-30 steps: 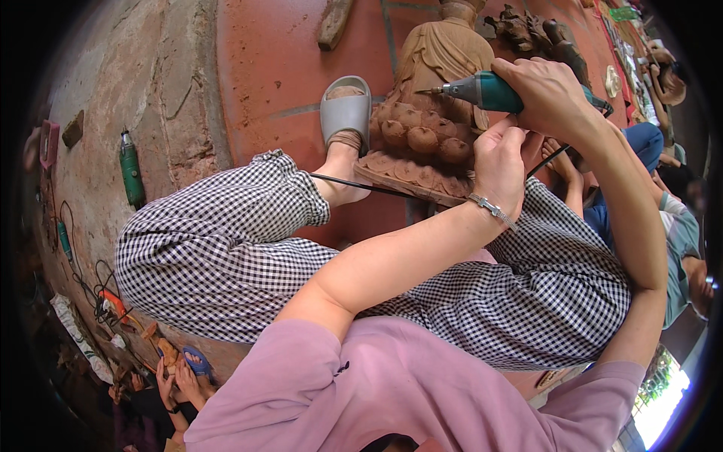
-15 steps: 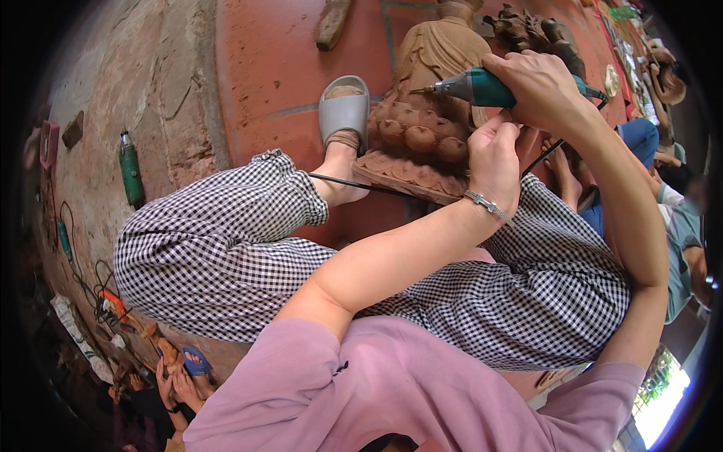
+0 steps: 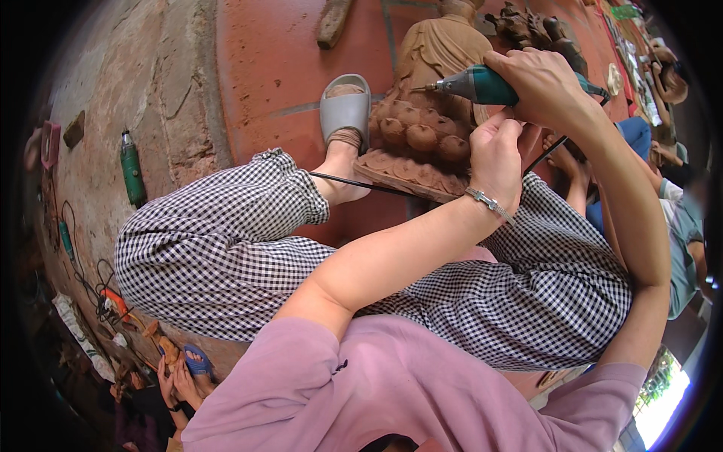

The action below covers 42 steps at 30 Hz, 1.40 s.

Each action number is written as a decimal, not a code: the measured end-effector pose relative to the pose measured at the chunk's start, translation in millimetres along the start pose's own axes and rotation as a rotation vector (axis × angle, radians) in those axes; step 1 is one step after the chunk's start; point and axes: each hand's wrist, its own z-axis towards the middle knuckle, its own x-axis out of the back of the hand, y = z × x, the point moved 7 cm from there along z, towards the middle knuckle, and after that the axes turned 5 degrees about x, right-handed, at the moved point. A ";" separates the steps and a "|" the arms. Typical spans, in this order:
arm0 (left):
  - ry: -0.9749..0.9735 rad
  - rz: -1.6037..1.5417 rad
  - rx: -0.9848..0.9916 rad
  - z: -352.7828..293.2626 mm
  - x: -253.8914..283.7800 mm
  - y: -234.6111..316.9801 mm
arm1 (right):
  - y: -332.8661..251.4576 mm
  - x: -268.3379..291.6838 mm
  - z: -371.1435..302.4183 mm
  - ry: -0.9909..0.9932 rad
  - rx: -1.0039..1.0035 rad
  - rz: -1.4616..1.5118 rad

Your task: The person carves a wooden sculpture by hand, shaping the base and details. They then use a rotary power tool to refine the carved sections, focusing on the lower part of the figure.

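My right hand (image 3: 544,87) is wrapped round a green rotary tool (image 3: 493,85), whose thin metal bit points left above a carved wooden statue (image 3: 440,53). The statue has draped robes and a base of rounded petals (image 3: 420,137). Whether the bit touches the wood I cannot tell. Just below the tool, my left hand (image 3: 495,154) is closed, thumb against fingers, close to the right hand; what it pinches, if anything, is hidden. A black cord (image 3: 361,183) passes from behind my left wrist across the statue's base to my left leg.
A second green rotary tool (image 3: 131,169) lies on the left floor, near a dark block (image 3: 74,129) and tangled cables (image 3: 98,294). A wooden piece (image 3: 332,24) and a dark carving (image 3: 535,34) lie ahead. Co-workers sit at right (image 3: 681,248) and lower left (image 3: 177,388).
My hands, the rotary tool and the statue hold almost the same place. At the right, a co-worker's arm has come down toward their foot, and their body has shifted.
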 end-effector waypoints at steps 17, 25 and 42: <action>-0.099 0.062 0.056 6.1 0.5 -6.0 | 14.1 -6.7 -11.6 -0.014 -0.050 0.066; -0.030 0.105 0.124 -5.5 -2.7 -14.6 | 7.5 -3.3 -21.9 -0.033 0.012 0.092; -0.073 0.081 0.090 -5.0 -4.0 -17.4 | 14.7 -12.1 -23.9 -0.127 -0.080 0.226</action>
